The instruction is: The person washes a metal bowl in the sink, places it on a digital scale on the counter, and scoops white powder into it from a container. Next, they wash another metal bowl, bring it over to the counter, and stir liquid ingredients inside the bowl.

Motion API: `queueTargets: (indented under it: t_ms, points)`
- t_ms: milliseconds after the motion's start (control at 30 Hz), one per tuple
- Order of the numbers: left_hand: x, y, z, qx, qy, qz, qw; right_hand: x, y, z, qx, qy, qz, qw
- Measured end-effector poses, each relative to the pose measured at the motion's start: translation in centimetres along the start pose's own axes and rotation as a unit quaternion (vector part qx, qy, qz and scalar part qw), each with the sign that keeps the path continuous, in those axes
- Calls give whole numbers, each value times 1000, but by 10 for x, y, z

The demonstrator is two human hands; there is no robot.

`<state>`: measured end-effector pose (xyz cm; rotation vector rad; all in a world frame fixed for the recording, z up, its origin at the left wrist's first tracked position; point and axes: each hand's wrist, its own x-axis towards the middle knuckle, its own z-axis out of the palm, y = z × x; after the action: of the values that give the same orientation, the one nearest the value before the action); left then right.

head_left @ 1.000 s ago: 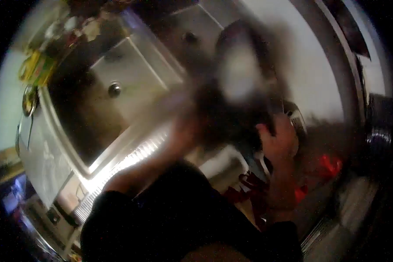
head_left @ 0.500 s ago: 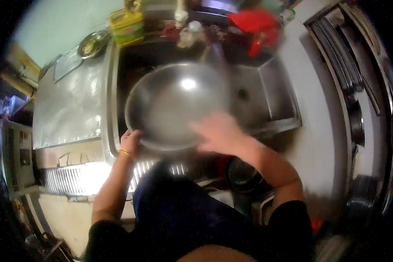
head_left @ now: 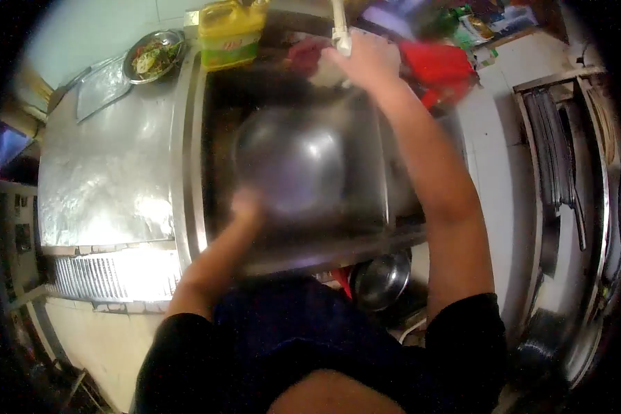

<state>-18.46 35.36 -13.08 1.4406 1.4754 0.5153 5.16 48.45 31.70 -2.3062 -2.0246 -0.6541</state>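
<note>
A wide steel basin [head_left: 290, 162] sits low in the left part of the metal sink [head_left: 310, 245], blurred by motion. At its near left rim is my left hand [head_left: 247, 205], its fingers smeared but closed on the rim. My right hand [head_left: 371, 61] reaches to the back of the sink and grips the white tap [head_left: 340, 34], its thumb at the front. Pale and dark red cloths [head_left: 309, 56] lie beside the tap, partly behind my hand.
A yellow jug [head_left: 231, 34] and a bowl of mixed food [head_left: 152, 58] stand back left, by a clear flat tray [head_left: 103, 90] on the metal counter [head_left: 110, 165]. A red bag [head_left: 438, 69] lies back right. A metal pan [head_left: 381, 281] sits below the sink's front edge.
The basin has gone down and away into the sink with my left hand at its rim. My right hand has left the basin and moved up to the tap.
</note>
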Motion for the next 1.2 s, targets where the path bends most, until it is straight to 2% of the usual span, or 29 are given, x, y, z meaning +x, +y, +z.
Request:
queueTargets:
  t_ms: [67, 133, 233, 267, 333, 400, 433, 533, 567, 600, 667, 700, 767, 800, 867, 900, 967, 1000, 1033, 1067, 1100, 1167, 1200]
  points:
    - [4, 18, -7, 76, -63, -70, 993, 15, -7, 2, -25, -43, -17, 999]
    - [22, 5, -9, 239, -163, -19, 957, 24, -4, 16, -25, -56, -62, 996]
    - [39, -16, 2, 450, -305, 73, 836, 30, 17, 29, -36, -33, -163, 985]
    - [35, -7, -1, 455, -286, 80, 840, 32, 21, 27, -41, -18, -204, 978]
    - [27, 17, -14, 469, -244, 95, 844, 43, 26, 20, -38, -50, -313, 948]
    - [27, 41, -27, 437, -294, 40, 849, 44, 32, 10, -25, -62, -413, 908]
    - [28, 45, -26, 418, -316, 12, 852, 44, 36, 5, -29, -59, -384, 921]
    - [34, 21, -17, 305, -310, 4, 900, 30, 36, -11, 1, -71, -188, 980]
    - [36, 4, -12, 246, -282, 10, 927, 29, 43, -2, -81, -172, -91, 978]
    - [37, -16, -4, 186, -253, 15, 949, 23, 46, 1, -107, -200, -82, 970]
    - [35, -21, 6, 10, -183, -38, 982, 13, 51, 18, -102, -255, -11, 962]
    - [32, -17, 16, -105, -142, -96, 980, 10, 53, 24, -88, -241, -30, 966]
    - [35, -30, 36, -171, -122, -108, 972, 9, 58, 33, -59, -212, -66, 973]
    - [41, -58, 50, -119, -146, -65, 980, 9, 59, 32, -73, -217, -99, 968]
    - [39, -62, 47, -79, -178, -22, 981, 8, 62, 31, -102, -226, -162, 955]
    - [39, -63, 47, -94, -183, -21, 978, 9, 68, 34, -89, -197, -194, 957]
    - [32, -31, 24, -242, -157, -137, 948, 9, 80, 43, -64, -134, -259, 954]
    - [23, 1, 5, -368, -121, -250, 888, 8, 80, 41, -47, -130, -253, 958]
    - [18, 18, -5, -483, -82, -352, 798, 8, 77, 38, -30, -125, -247, 960]
    - [20, 8, 4, -393, -88, -275, 873, 7, 74, 34, -13, -121, -241, 963]
    - [21, -3, 16, -295, -91, -194, 931, 7, 70, 30, 16, -62, -225, 972]
    - [14, 7, 8, -219, -113, -142, 959, 7, 51, 15, 79, 53, -191, 977]
    - [9, 16, -1, -249, -135, -170, 944, 10, 45, 12, 72, 17, -165, 983]
